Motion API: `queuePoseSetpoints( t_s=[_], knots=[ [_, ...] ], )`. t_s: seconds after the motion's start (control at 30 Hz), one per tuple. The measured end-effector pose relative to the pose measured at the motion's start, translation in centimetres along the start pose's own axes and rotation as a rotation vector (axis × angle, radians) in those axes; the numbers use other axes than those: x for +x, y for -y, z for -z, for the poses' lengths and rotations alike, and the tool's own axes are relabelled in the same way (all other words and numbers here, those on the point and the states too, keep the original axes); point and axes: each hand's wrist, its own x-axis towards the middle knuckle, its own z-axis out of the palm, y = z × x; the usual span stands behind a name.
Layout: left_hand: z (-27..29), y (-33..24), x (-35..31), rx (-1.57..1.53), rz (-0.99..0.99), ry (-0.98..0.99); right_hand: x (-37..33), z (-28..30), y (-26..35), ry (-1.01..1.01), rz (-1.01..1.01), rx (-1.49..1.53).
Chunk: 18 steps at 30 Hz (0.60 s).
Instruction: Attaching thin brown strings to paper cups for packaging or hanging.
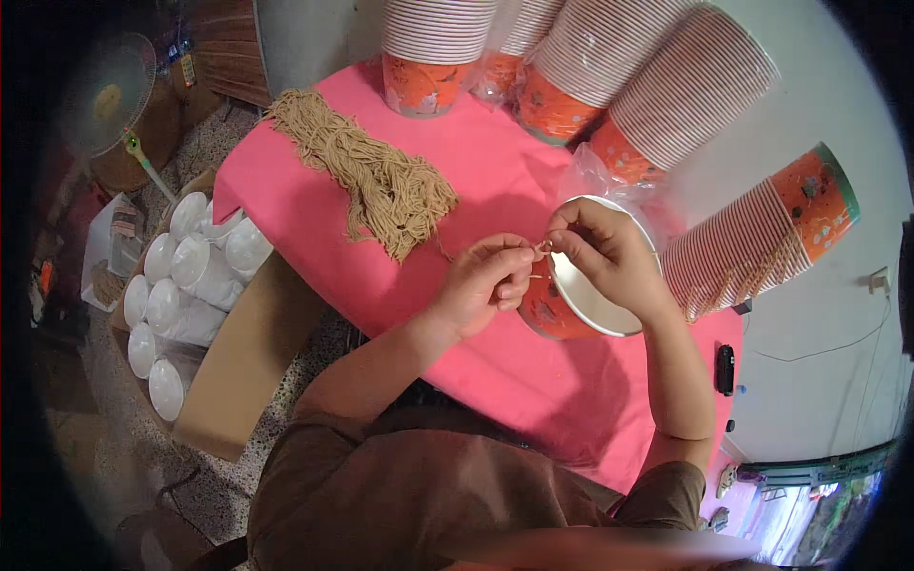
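Note:
My left hand [476, 287] and my right hand [617, 255] meet at the left rim of an orange paper bucket [547, 312] with a white inside. Fingertips of both hands are pinched together on a thin tan cord [535, 277]; a short end of it sticks out below the left fingers. Most of the cord is hidden by the fingers, so I cannot tell whether it is knotted. A heap of loose tan cords [381, 181] lies on the pink-covered table [381, 295], left of and beyond my left hand.
Tall stacks of paper buckets [438, 57] line the table's far side. Another stack [743, 247] leans at the right, with tan cords along it. Clear plastic wrap [609, 186] lies behind the bucket. A carton of white cups [238, 390] and a fan [109, 100] stand left.

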Motion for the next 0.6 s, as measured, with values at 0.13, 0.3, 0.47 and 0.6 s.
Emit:
queuePoseSetpoints(
  t_s=[0.13, 0.3, 0.47, 0.6],
  knots=[
    [-0.02, 0.16, -0.01, 0.076, -0.042, -0.051, 0.03, 0.09, -0.21, -0.004, 0.002, 0.031],
    [-0.19, 0.34, -0.10, 0.108, -0.044, -0.075, -0.04, 0.34, -0.35, -0.065, -0.014, 0.081],
    [-0.16, 0.46, -0.15, 0.162, -0.087, -0.045, -0.15, 0.70, -0.33, -0.059, -0.015, 0.090],
    [-0.52, 0.68, -0.21, 0.251, -0.148, -0.056, -0.10, 0.57, -0.20, -0.062, 0.028, 0.168]
  ],
)
